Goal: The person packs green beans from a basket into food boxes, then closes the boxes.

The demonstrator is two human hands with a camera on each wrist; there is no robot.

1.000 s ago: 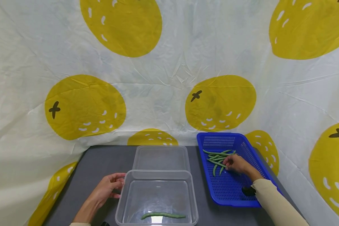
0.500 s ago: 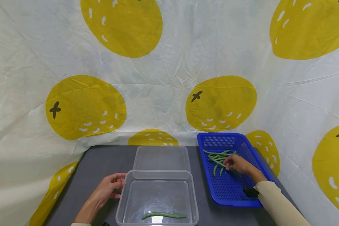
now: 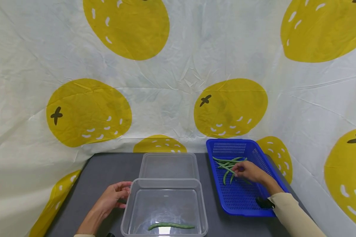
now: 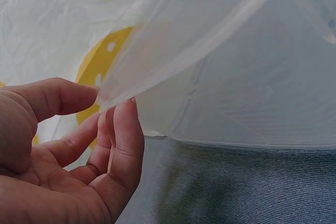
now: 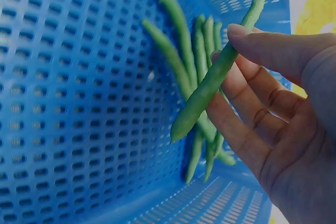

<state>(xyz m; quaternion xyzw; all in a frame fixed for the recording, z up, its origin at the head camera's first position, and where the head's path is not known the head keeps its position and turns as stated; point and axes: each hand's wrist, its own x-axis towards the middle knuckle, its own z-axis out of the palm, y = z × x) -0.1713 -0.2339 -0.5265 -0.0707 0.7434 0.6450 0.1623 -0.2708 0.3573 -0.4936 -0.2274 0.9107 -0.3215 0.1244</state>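
Observation:
Inside the blue plastic basket [image 3: 240, 200], my right hand [image 3: 250, 171] pinches one green bean [image 5: 202, 95] between thumb and fingers. In the right wrist view that bean slants across the fingers, above several other green beans [image 5: 173, 59] piled on the basket floor. My left hand [image 3: 114, 196] is at the left rim of a clear plastic container [image 3: 166, 181]. The left wrist view shows its thumb [image 4: 68, 95] on one side of the rim and fingers on the other. A single green bean [image 3: 170, 225] lies near the container's front wall.
A clear flat lid [image 3: 169, 166] lies behind the container on the dark grey table [image 3: 106, 168]. A white curtain [image 3: 166, 108] with yellow fruit prints hangs close behind and at both sides. The basket stands at the table's right, near the curtain.
My right hand has lifted slightly from the pile with the pinched green bean. My left hand stays at the container's rim.

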